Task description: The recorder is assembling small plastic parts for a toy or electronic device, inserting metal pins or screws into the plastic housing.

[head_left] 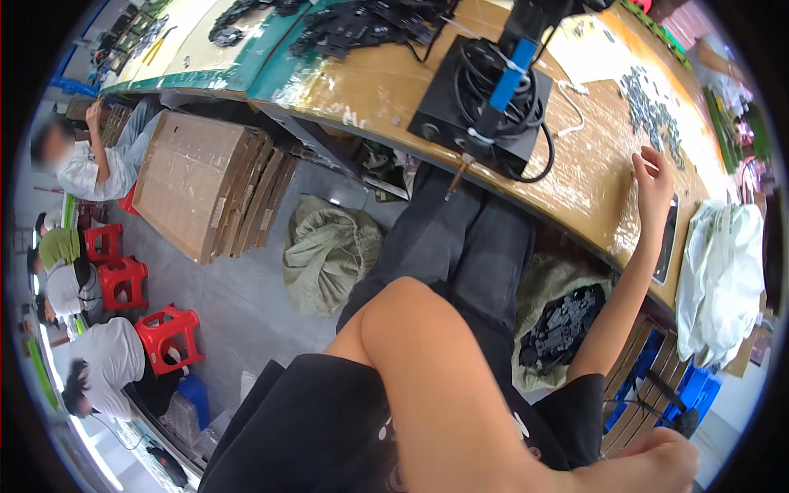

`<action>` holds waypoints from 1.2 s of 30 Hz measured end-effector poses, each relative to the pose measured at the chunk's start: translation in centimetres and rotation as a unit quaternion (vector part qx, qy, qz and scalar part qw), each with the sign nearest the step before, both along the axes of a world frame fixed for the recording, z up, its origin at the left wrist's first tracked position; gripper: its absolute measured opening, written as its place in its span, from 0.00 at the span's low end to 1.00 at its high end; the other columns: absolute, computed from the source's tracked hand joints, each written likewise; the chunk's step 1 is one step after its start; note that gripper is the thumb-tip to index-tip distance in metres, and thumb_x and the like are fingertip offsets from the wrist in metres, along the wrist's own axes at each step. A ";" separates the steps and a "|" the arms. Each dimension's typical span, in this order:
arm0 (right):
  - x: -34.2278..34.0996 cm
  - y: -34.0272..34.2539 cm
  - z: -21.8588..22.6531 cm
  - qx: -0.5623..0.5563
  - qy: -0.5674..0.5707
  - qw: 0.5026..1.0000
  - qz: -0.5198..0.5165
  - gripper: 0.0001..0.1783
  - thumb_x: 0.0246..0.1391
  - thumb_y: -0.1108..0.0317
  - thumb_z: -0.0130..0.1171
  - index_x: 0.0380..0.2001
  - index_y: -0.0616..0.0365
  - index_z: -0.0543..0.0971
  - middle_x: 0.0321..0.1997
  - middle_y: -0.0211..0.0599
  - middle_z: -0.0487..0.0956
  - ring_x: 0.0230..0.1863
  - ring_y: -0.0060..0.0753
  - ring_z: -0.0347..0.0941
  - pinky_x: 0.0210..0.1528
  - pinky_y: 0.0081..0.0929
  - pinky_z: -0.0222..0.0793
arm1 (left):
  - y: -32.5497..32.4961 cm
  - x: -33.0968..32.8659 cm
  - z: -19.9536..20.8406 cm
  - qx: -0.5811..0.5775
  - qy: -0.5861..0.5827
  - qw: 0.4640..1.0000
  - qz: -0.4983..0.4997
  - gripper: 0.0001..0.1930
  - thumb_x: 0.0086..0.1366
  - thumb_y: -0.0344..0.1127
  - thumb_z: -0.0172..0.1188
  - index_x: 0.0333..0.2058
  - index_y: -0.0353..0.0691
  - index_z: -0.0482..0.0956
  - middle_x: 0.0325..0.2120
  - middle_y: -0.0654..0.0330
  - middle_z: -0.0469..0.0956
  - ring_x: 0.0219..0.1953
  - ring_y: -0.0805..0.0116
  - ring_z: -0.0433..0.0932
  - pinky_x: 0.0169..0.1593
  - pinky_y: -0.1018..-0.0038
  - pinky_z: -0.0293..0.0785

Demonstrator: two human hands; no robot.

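My left arm crosses my body to the lower right, where my left hand [653,464] is closed. Its fingers are turned away, so anything in them is hidden. My right hand [653,181] is over the right part of the wooden table [600,177], fingers apart and loosely bent, with nothing visible in them. Just beyond it lie many small grey-black parts [653,107]. Beside my right forearm is a flat dark object with a pale rim [667,238], partly hidden. Left of that hand stands a black box [440,107] with coiled cables and a blue-banded, metal-tipped tool [511,74].
Black parts [362,29] are heaped at the table's far side. A sack of black pieces [563,329] sits below the table edge, near a white plastic bag [723,279]. Leftward are another sack [329,255], stacked cardboard [193,185], red stools [170,337] and several seated people.
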State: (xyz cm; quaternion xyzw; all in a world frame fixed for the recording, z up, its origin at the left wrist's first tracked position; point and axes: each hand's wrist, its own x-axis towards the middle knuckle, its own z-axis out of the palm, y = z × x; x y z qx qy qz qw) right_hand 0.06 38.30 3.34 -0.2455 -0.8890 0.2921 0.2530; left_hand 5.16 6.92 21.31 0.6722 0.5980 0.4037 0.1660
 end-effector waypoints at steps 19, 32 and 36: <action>-6.5 5.3 -1.2 0.144 -0.065 0.987 -0.012 0.06 0.40 0.72 0.56 0.25 0.62 0.73 0.22 0.42 0.74 0.26 0.39 0.71 0.31 0.30 0.64 | -10.8 -19.9 -15.2 0.065 -0.040 0.754 0.652 0.20 0.48 0.36 0.62 0.42 0.41 0.70 0.28 0.64 0.72 0.22 0.75 0.66 0.26 0.79 0.64; -3.2 1.4 0.6 0.006 -0.077 0.997 -0.019 0.08 0.35 0.82 0.54 0.25 0.64 0.74 0.19 0.38 0.73 0.22 0.27 0.69 0.25 0.22 0.64 | -10.4 -25.9 -19.3 0.153 0.035 0.710 0.687 0.12 0.50 0.27 0.56 0.36 0.39 0.72 0.35 0.57 0.67 0.35 0.66 0.68 0.35 0.76 0.68; -2.5 1.2 0.4 0.022 -0.091 0.995 -0.037 0.06 0.36 0.80 0.53 0.24 0.65 0.73 0.19 0.40 0.73 0.22 0.31 0.70 0.25 0.26 0.65 | -10.4 -25.8 -19.3 0.169 -0.014 0.691 0.703 0.12 0.52 0.27 0.56 0.38 0.37 0.70 0.36 0.59 0.66 0.31 0.72 0.67 0.31 0.80 0.68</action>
